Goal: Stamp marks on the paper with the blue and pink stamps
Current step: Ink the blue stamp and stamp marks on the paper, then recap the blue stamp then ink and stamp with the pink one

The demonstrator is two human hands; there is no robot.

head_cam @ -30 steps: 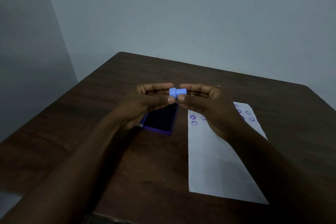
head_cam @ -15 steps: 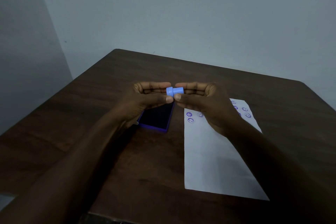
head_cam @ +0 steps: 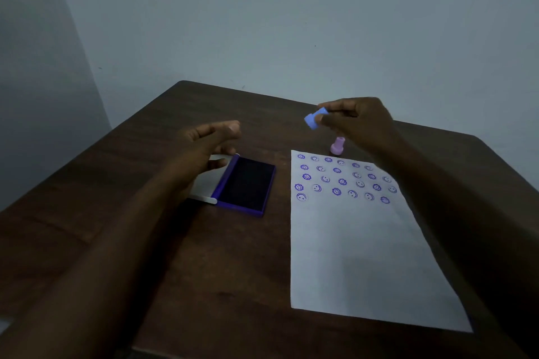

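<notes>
My right hand [head_cam: 357, 122] pinches the blue stamp [head_cam: 314, 118] in the air, tilted, above the far edge of the white paper [head_cam: 358, 256]. Several rows of purple smiley and flower marks [head_cam: 341, 179] fill the paper's far end. The pink stamp [head_cam: 337, 146] stands upright on the table just beyond the paper, below my right hand. My left hand [head_cam: 208, 143] hovers with fingers apart over the left side of the open purple ink pad [head_cam: 246, 185], holding nothing.
The ink pad's white lid [head_cam: 208, 181] lies flipped open to the left, partly under my left hand. Everything rests on a dark wooden table [head_cam: 204, 271] set in a corner of grey walls.
My hands have separated: the left let go of the blue stamp and drew left over the ink pad, while the right carried the stamp to the right. The pink stamp and more marks now show.
</notes>
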